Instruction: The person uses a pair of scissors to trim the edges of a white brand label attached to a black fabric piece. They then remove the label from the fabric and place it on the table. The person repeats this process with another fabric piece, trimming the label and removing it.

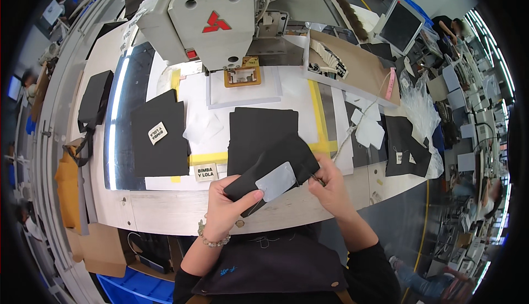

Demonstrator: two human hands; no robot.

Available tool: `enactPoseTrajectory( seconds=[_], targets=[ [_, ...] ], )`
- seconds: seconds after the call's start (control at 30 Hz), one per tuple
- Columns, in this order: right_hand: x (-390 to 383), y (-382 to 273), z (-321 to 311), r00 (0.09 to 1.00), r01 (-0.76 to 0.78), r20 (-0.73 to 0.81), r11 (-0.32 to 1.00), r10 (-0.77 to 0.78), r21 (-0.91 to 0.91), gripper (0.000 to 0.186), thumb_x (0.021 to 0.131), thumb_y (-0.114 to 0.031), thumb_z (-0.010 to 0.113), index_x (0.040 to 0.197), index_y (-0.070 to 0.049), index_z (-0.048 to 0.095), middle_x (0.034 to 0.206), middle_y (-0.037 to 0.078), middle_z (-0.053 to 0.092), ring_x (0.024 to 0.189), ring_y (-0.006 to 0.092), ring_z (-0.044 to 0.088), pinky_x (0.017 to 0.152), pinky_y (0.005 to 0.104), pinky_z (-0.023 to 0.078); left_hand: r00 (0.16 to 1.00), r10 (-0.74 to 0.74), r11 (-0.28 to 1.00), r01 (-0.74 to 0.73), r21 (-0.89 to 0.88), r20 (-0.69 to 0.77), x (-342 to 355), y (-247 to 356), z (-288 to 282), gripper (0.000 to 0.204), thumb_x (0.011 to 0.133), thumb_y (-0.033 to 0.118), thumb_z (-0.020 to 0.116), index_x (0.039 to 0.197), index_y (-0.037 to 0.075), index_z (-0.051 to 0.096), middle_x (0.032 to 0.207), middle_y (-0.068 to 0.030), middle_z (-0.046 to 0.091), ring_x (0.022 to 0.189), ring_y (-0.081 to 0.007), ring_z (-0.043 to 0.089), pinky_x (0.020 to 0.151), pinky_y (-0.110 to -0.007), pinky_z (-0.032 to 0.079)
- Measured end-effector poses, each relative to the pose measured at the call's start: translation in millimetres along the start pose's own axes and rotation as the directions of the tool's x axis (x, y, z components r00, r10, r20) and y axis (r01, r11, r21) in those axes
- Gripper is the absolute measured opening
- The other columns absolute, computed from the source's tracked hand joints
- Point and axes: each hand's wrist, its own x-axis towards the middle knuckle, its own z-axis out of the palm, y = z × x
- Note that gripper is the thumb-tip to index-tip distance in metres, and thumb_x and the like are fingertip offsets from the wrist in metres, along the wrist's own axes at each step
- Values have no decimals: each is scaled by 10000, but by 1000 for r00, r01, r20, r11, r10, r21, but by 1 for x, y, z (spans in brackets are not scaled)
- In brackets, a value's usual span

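Observation:
My left hand [225, 207] is closed on a folded black fabric piece [284, 152], its thumb resting by a pale translucent patch [276, 181] on the fabric. At the fabric's right edge, my right hand [332, 189] is closed round a small dark tool [316, 180] that looks like thread snips, mostly hidden by the fingers. Just beyond lies a stack of black fabric pieces [263, 123], partly covered by the held piece. A cream label [206, 172] lies near my left hand. Another cream label [157, 133] rests on black pieces [157, 160] at the left.
A white industrial sewing machine [212, 23] stands at the back, its brass-coloured clamp frame [242, 77] over a clear template [275, 95]. Back right is a cardboard tray [352, 86] with labels. More black pieces [405, 163] and a plastic bag [424, 103] lie at the right.

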Motion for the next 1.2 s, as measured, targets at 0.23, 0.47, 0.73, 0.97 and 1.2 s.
enactPoseTrajectory(
  seconds=[0.23, 0.47, 0.73, 0.97, 1.2],
  targets=[
    [-13, -24, 26, 738, 517, 208, 341, -642, -785, 396, 702, -139, 775, 1087, -117, 687, 660, -62, 518, 514, 61, 428, 450, 245, 224, 989, 72, 997, -77, -32, -133, -5, -1, 15, 111, 823, 66, 707, 838, -38, 673, 674, 14, 622, 588, -16, 510, 515, -174, 387],
    [-13, -20, 42, 677, 565, 266, 253, -687, -786, 409, 679, -144, 785, 1077, -114, 700, 690, -85, 550, 532, 24, 465, 434, 234, 192, 968, 178, 984, -169, 62, -177, -11, -4, 18, 109, 824, 60, 697, 833, -46, 674, 674, 21, 614, 594, -16, 492, 528, -181, 377],
    [-13, -14, 46, 650, 569, 263, 228, -713, -790, 412, 680, -156, 786, 1081, -117, 702, 669, -78, 539, 534, 22, 482, 429, 226, 199, 957, 206, 978, -196, 67, -203, -14, -2, 19, 107, 823, 52, 688, 834, -53, 670, 671, 21, 610, 602, -19, 487, 536, -190, 379],
    [-15, -16, 48, 653, 575, 255, 247, -713, -780, 398, 653, -124, 801, 1035, -69, 704, 723, -64, 610, 537, 43, 504, 452, 231, 215, 936, 232, 973, -225, 57, -266, -17, -1, 21, 101, 825, 44, 682, 835, -55, 667, 685, 12, 616, 613, -24, 494, 549, -189, 386],
    [-12, -11, 51, 618, 561, 212, 235, -757, -794, 403, 680, -179, 784, 1074, -140, 713, 624, -73, 483, 479, 37, 433, 429, 222, 211, 939, 238, 971, -228, 72, -247, -17, 0, 22, 93, 822, 40, 685, 815, -50, 662, 687, 12, 614, 614, -25, 496, 552, -188, 388]
  ],
)
